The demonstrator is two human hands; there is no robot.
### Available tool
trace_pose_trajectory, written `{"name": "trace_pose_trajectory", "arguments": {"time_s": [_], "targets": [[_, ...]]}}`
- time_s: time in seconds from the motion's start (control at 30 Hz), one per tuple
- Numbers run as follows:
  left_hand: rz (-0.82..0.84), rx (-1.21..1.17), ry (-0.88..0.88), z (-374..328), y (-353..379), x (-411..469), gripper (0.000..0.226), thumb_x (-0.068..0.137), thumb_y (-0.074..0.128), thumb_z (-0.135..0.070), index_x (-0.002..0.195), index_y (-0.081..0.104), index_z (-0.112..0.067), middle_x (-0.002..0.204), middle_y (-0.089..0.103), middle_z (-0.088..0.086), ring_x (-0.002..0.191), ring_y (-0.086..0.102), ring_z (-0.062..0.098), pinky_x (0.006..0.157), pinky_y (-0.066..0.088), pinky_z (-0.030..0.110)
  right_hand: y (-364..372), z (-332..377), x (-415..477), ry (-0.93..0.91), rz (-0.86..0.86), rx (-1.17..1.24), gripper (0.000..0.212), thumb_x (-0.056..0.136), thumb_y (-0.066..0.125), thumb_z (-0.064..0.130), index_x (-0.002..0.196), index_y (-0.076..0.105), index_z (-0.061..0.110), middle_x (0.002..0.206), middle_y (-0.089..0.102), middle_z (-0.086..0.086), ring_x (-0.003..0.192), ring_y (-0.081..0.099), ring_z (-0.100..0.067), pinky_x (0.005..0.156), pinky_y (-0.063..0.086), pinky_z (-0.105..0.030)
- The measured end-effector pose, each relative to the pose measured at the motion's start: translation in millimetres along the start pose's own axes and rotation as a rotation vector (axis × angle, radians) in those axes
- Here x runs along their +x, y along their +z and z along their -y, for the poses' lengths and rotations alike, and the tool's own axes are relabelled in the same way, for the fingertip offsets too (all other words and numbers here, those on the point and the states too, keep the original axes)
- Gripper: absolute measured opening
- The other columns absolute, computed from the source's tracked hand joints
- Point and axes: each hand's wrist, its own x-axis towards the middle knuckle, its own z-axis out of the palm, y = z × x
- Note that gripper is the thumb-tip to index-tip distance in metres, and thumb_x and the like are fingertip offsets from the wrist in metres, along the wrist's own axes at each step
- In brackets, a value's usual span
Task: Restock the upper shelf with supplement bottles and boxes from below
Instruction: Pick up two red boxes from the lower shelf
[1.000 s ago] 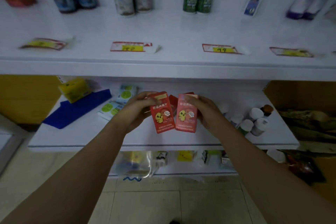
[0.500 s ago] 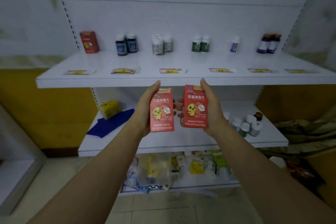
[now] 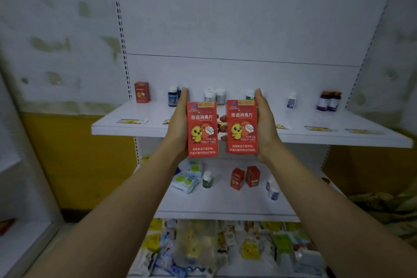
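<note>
Down low at 6 o'clock, a bottom shelf is full of little packets. In the middle, the left hand grips the left red box and the right hand grips the right red box. Both boxes stand up straight, side by side, not touching, in front of the upper shelf. Just under them the lower shelf holds two small red boxes. Farther back, the upper shelf carries another red box at 10 o'clock and a row of bottles toward 2 o'clock. Behind is a white back panel. A yellow wall shows at 8 o'clock.
</note>
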Motion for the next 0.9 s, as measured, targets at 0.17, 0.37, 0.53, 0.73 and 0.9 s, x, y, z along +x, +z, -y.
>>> {"name": "trace_pose_trajectory", "arguments": {"time_s": [0.17, 0.37, 0.53, 0.73, 0.9], "targets": [[-0.02, 0.027, 0.059, -12.1, -3.2, -10.1, 0.064, 0.089, 0.035, -0.065, 0.089, 0.067, -0.011, 0.067, 0.071, 0.006, 0.055, 0.069, 0.019, 0.051, 0.056, 0.027, 13.7, 7.2, -5.6, -0.018, 0.052, -0.005, 0.069, 0.089, 0.033, 0.065, 0.111, 0.063, 0.007, 0.085, 0.066, -0.011, 0.064, 0.067, -0.02, 0.066, 0.057, -0.035], [-0.017, 0.045, 0.099, -27.4, -17.0, -19.3, 0.065, 0.089, 0.031, -0.065, 0.08, 0.07, -0.013, 0.06, 0.071, 0.004, 0.05, 0.068, 0.016, 0.049, 0.056, 0.025, 33.9, 6.6, 0.7, -0.034, 0.083, -0.063, 0.063, 0.091, 0.031, 0.064, 0.094, 0.067, 0.012, 0.073, 0.07, -0.005, 0.063, 0.069, -0.018, 0.068, 0.057, -0.035], [-0.009, 0.145, 0.147, -44.6, -42.3, -29.9, 0.043, 0.087, 0.046, -0.055, 0.084, 0.067, -0.018, 0.07, 0.073, 0.004, 0.061, 0.071, 0.018, 0.062, 0.06, 0.03, 65.1, -2.6, 13.9, -0.019, 0.196, -0.151, 0.063, 0.083, 0.037, 0.067, 0.096, 0.067, 0.014, 0.079, 0.074, -0.006, 0.072, 0.072, -0.021, 0.077, 0.058, -0.039], [-0.061, 0.392, 0.198, -66.5, -102.3, -30.8, 0.032, 0.069, 0.076, -0.03, 0.097, 0.068, -0.015, 0.097, 0.073, 0.013, 0.083, 0.071, 0.03, 0.077, 0.059, 0.039, 114.6, -31.3, 43.7, -0.047, 0.244, -0.241, 0.064, 0.072, 0.072, 0.043, 0.123, 0.055, 0.009, 0.098, 0.073, -0.012, 0.078, 0.073, -0.024, 0.071, 0.059, -0.036], [-0.19, 0.421, 0.156, -85.8, -161.5, -20.0, 0.078, 0.061, 0.082, -0.04, 0.126, 0.048, -0.013, 0.108, 0.071, 0.012, 0.091, 0.072, 0.03, 0.077, 0.058, 0.041, 147.3, -54.4, 77.1, -0.036, 0.17, -0.302, 0.06, 0.073, 0.078, 0.027, 0.124, 0.048, 0.016, 0.106, 0.07, -0.009, 0.082, 0.072, -0.021, 0.068, 0.058, -0.032]]}}
